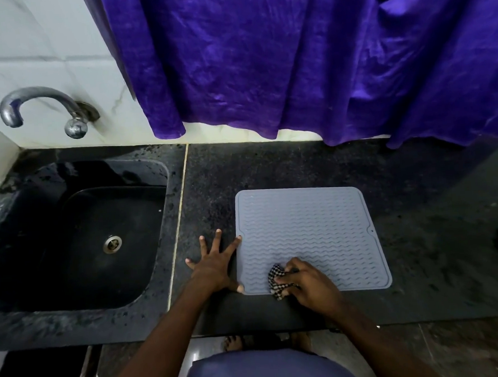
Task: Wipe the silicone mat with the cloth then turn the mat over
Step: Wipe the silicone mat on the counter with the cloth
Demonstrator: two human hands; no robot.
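A grey silicone mat point(308, 231) with wavy ridges lies flat on the dark stone counter, ridged side up. My right hand point(310, 285) is shut on a bunched black-and-white checked cloth point(276, 280), pressing it on the mat's near left corner. My left hand point(216, 263) lies flat on the counter with fingers spread. Its index fingertip and thumb touch the mat's left edge.
A black sink point(79, 239) with a metal drain is set into the counter at left, under a curved metal tap point(41, 106). A purple curtain point(292, 57) hangs along the back wall. The counter's front edge point(425, 321) runs just below my hands.
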